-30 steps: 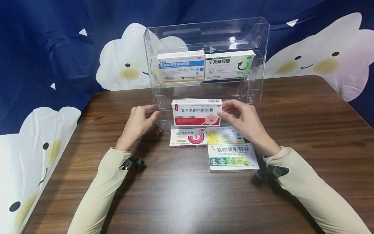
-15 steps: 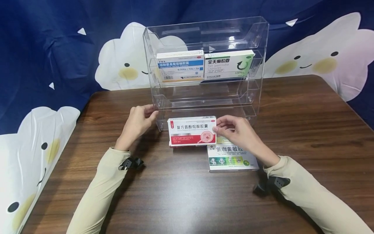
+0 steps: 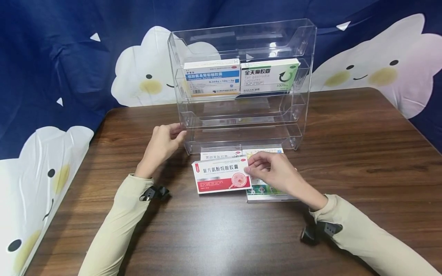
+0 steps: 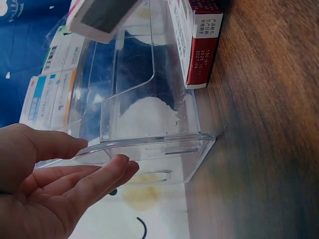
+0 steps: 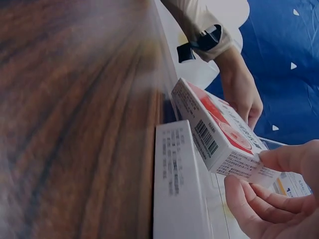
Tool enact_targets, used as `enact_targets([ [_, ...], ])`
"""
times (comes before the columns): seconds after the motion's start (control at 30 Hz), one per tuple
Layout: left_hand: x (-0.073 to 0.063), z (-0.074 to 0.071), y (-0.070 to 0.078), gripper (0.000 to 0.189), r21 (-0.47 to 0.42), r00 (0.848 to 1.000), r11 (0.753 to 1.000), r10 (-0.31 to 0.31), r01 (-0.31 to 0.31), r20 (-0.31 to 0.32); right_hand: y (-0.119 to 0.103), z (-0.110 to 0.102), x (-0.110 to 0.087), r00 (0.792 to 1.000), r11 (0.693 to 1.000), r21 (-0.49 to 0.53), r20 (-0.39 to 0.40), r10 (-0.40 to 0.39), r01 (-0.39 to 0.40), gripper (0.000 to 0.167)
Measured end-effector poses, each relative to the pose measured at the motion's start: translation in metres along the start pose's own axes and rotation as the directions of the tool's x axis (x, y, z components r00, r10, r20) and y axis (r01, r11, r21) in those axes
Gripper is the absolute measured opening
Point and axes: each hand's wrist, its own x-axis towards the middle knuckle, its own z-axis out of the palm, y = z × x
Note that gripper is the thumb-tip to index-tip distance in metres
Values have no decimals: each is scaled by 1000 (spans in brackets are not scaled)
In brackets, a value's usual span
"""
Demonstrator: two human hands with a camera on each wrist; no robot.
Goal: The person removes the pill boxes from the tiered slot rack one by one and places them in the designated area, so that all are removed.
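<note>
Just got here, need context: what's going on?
A person's right hand pinches one end of the red box, holding it tilted in front of the clear rack. The left hand holds the rack's left edge. The blue box and green box stand side by side in the rack. Three more boxes sit in front of it, partly hidden.

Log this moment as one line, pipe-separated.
right hand: pinches red-white box | left hand: grips clear rack at side | in rack: blue-banded box, green-edged box | on table: three boxes
</note>
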Motion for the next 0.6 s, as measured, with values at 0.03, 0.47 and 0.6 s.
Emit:
enact_targets([
  [0.03,0,0,1,31,1,1000,1000,2,-2,0,-1,1,-1,1000,1000,-2,-1,4,-4,15],
  [0.47,-9,-3,-6,31,-28,999,999,25,-26,-28,-5,15,-9,992,994,111,127,-4,-10,56],
  [0.6,-3,0,-2,31,-32,999,999,32,-32,-12,-5,10,-11,991,996,80,130,25,-36,55],
])
